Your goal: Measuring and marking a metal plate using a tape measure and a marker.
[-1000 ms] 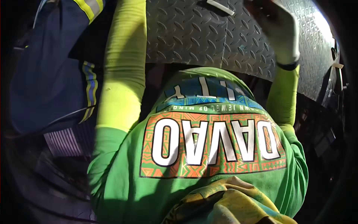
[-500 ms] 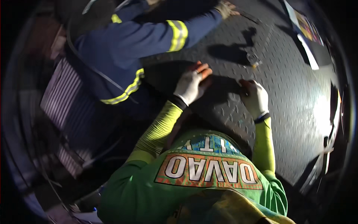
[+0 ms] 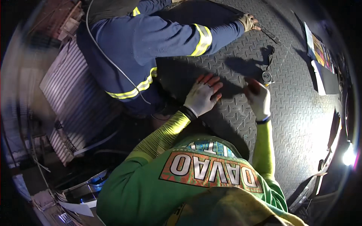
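Note:
My left hand [image 3: 203, 96], in a white glove that leaves the fingertips bare, is over the dark tread-patterned metal plate [image 3: 241, 113] with its fingers spread and nothing in it. To its right, my right hand [image 3: 259, 101] wears a similar glove; its shaded fingers are bent but apart, and no object shows in them. Just beyond the right fingertips lies a small round grey thing [image 3: 266, 77] with a yellow edge and a dark strap, perhaps a tape measure. I cannot tell whether either hand touches the plate.
A co-worker in navy with reflective bands leans in from the left, a gloved hand [image 3: 249, 22] beside a thin dark rod [image 3: 269, 36]. Printed sheets [image 3: 322, 56] lie at the far right. Corrugated metal [image 3: 71, 86] is on the left, a bright lamp [image 3: 348, 156] at right.
The view has shifted, so most things sit lower and further right. My left fingers look more spread, and the right hand appears nearer the round grey thing.

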`<action>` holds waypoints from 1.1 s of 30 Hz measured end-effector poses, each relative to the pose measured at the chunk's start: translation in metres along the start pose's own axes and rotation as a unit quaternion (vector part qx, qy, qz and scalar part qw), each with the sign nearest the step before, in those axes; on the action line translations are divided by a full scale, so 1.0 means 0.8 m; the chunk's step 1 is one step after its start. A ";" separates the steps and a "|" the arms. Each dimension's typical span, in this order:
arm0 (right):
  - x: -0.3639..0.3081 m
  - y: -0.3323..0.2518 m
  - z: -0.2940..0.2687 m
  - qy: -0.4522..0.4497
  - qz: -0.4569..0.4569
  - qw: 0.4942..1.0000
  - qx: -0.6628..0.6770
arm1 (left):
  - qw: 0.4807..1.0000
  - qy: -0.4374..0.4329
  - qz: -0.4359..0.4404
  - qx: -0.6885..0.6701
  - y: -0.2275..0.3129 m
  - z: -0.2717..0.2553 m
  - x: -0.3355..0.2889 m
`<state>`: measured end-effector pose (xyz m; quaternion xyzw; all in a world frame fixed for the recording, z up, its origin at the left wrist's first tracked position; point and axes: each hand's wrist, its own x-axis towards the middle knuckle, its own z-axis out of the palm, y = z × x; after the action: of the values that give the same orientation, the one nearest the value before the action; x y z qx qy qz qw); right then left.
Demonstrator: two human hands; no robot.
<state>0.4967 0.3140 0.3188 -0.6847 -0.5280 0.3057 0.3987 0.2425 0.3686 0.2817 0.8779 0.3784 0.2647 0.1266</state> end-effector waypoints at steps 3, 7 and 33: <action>0.051 0.001 0.026 0.030 0.100 0.963 0.247 | 1.000 0.007 0.015 -0.007 -0.007 0.002 0.005; 0.142 0.012 0.079 0.161 0.012 0.896 0.414 | 1.000 0.004 0.018 -0.011 -0.006 -0.019 0.020; 0.178 -0.009 0.084 0.163 0.008 0.977 0.134 | 0.688 -0.136 0.324 -0.635 0.132 -0.190 0.164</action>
<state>0.4729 0.4676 0.2922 -0.6701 -0.4046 0.2606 0.5651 0.2954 0.3958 0.5006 0.6822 -0.2094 0.3437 0.6105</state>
